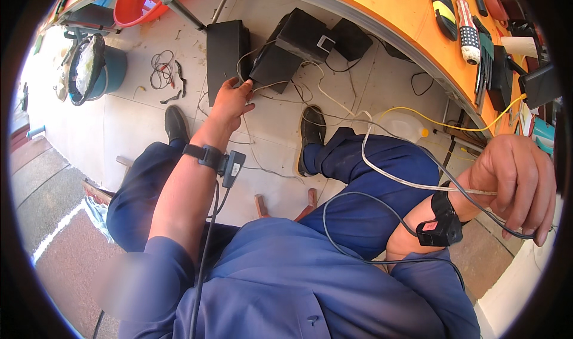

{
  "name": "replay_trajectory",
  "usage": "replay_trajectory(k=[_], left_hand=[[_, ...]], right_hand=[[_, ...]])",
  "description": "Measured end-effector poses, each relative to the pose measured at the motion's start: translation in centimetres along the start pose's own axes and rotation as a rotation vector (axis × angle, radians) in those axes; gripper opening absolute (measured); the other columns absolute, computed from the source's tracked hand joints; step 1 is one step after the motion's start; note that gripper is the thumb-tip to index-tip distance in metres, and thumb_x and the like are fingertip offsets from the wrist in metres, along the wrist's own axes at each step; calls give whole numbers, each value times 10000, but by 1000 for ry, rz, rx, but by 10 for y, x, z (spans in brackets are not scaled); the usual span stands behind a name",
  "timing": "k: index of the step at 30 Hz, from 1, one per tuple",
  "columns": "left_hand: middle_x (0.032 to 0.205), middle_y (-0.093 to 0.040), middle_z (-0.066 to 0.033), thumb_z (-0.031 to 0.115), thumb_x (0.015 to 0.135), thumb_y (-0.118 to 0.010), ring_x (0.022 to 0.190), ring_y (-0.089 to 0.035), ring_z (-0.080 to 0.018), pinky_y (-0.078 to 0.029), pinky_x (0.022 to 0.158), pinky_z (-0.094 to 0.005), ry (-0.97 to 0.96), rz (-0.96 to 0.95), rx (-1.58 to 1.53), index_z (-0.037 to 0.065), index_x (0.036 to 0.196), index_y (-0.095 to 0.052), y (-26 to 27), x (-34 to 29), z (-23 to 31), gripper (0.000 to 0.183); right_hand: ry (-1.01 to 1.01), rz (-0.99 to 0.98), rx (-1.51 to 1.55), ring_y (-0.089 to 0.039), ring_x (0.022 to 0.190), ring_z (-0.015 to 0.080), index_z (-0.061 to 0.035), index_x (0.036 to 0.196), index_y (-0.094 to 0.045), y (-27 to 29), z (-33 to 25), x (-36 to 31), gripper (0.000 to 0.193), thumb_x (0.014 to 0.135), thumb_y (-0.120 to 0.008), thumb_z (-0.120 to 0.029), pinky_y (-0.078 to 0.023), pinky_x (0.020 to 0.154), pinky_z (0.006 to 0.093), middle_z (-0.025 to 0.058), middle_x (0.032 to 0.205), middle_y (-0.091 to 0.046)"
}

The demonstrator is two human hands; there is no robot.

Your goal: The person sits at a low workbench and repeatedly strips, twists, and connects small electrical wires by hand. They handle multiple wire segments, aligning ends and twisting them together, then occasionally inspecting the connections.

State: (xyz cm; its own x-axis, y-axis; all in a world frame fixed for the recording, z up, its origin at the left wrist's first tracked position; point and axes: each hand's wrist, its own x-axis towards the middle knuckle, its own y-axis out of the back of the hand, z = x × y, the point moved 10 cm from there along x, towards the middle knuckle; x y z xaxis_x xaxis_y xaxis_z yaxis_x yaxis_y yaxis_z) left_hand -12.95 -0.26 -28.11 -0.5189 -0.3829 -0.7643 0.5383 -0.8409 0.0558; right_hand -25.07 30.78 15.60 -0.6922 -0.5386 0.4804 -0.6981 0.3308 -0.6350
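Observation:
My right hand [519,180] is raised at the right edge, its fingers curled around a pale cable [382,176] and a dark grey cable [456,183]. The pale cable sags across my right leg and runs back to the floor by the black boxes. My left hand [231,105] reaches down beside the black boxes, fingers bent on a thin cable [240,63], thumb sticking out apart. Close to its fingertips stand an upright black box [227,55] and a tilted black box [276,64]. Another black box with a silver-framed socket [304,34] leans on the tilted one.
An orange workbench [400,7] curves overhead, with a screwdriver [468,34], a utility knife [443,10] and hex keys [484,64]. A yellow cable [441,124] hangs from it. Left are a teal bucket [113,70], red basin [134,7] and coiled wire [161,70].

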Motion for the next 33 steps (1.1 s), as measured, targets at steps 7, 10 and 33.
replay_trajectory(k=[7, 10, 33], left_hand=[[1062, -670, -71, 168, 1040, -561, 974, -698, -223, -593, 828, -348, 66, -216, -154, 43, 1165, -557, -38, -16, 8, 177], [976, -654, -72, 172, 1052, -540, 891, -681, -216, -590, 792, -360, 50, -230, -275, 48, 1128, -575, -43, -18, 15, 150], [1155, -687, -133, 128, 1034, -560, 1157, -662, -301, -581, 965, -448, -16, -550, -655, 15, 1160, -634, -97, -94, 65, 184]], right_hand=[[21, -12, 21, -625, 458, 110, -101, 616, -754, -1, -5, -2, 250, 816, -678, 27, -400, 405, 200, 0, 570, -658], [36, -40, 42, -630, 462, 115, -98, 619, -755, -4, -9, -3, 252, 821, -671, 27, -397, 398, 205, 6, 572, -661], [-1, -137, -13, -612, 482, 86, -158, 618, -761, -17, -18, -8, 218, 774, -721, -12, -402, 429, 194, -42, 581, -644]])
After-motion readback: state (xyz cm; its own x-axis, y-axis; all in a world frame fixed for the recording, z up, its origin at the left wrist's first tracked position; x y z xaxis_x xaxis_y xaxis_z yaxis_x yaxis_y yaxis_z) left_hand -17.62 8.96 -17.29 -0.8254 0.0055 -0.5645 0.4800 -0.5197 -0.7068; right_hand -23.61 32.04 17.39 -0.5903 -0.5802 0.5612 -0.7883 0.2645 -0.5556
